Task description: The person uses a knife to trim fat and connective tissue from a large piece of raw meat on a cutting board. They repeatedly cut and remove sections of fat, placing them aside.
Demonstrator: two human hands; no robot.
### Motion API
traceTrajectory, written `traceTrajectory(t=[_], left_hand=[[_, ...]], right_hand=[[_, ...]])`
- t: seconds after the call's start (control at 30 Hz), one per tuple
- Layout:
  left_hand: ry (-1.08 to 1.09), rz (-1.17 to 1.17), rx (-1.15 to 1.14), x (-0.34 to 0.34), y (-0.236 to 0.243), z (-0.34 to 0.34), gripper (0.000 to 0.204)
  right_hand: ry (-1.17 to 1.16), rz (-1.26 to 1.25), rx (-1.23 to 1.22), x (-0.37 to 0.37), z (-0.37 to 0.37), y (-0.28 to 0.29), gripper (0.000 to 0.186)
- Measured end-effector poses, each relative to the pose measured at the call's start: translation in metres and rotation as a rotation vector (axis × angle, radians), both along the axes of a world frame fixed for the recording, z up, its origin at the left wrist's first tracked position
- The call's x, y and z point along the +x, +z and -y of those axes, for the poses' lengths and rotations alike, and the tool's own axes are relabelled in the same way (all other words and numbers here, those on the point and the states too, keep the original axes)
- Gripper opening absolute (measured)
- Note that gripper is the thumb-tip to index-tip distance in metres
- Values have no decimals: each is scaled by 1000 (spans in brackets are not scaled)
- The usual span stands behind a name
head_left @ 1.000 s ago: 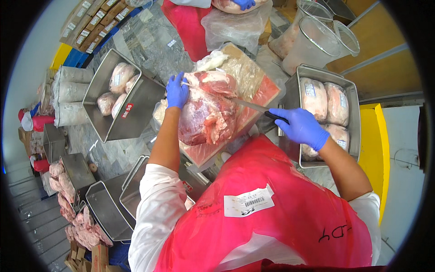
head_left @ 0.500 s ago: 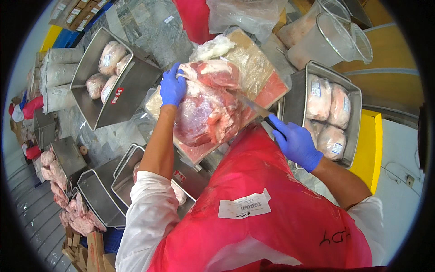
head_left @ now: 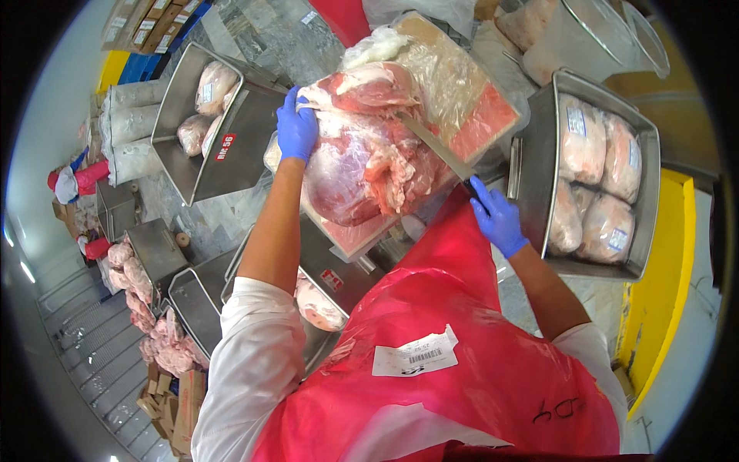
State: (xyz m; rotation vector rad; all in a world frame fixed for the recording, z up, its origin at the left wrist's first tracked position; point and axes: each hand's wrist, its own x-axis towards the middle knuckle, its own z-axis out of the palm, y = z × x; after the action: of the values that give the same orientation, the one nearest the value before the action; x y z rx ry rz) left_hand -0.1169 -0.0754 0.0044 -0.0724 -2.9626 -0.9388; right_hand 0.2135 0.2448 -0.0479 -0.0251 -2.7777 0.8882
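A large piece of raw red meat (head_left: 346, 169) with white fat lies on the pink-and-tan work board (head_left: 485, 119). My left hand (head_left: 296, 131), in a blue glove, grips the meat's upper left edge, its fingertips partly hidden in the fat. From the right, my right hand (head_left: 498, 219), also blue-gloved, is closed around the black handle of a long knife (head_left: 440, 148). The knife's tip meets the meat at its upper right side, beside a red flap. White fat trimmings (head_left: 375, 48) sit at the board's far edge.
At right stands a steel tub (head_left: 650, 208) of bagged meat, beside a yellow structure (head_left: 670, 269). Another steel tub (head_left: 246, 165) with wrapped pieces is at left. More tubs and raw meat pieces (head_left: 169, 346) lie lower left. Clear plastic-lined containers (head_left: 585, 38) stand far right.
More of the knife's blade now shows outside the meat, and its tip is farther up the meat's right side. The whole view has shifted; my left hand keeps its grip.
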Motion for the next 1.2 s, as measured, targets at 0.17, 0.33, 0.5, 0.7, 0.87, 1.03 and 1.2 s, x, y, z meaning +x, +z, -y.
traceTrajectory(t=[0.17, 0.33, 0.5, 0.7, 0.87, 1.03, 1.2], left_hand=[[-95, 30, 183, -18, -31, 29, 48], [-86, 67, 86, -16, -9, 4, 48], [-155, 3, 8, -19, -16, 8, 48], [-56, 109, -43, -9, -9, -1, 47], [-34, 132, -14, -9, -3, 1, 48], [-60, 131, -35, -19, -9, 4, 53], [-70, 131, -28, -29, -14, 11, 54]], right_hand=[[148, 231, -33, -19, -54, 89, 51], [392, 428, 96, -88, -110, 190, 49], [567, 601, -164, -155, -135, 173, 46], [159, 251, -47, -55, -58, 102, 50], [96, 23, 163, -33, -45, 29, 53], [71, -137, 145, -31, -37, -13, 53], [29, -246, 148, -39, -35, -52, 55]])
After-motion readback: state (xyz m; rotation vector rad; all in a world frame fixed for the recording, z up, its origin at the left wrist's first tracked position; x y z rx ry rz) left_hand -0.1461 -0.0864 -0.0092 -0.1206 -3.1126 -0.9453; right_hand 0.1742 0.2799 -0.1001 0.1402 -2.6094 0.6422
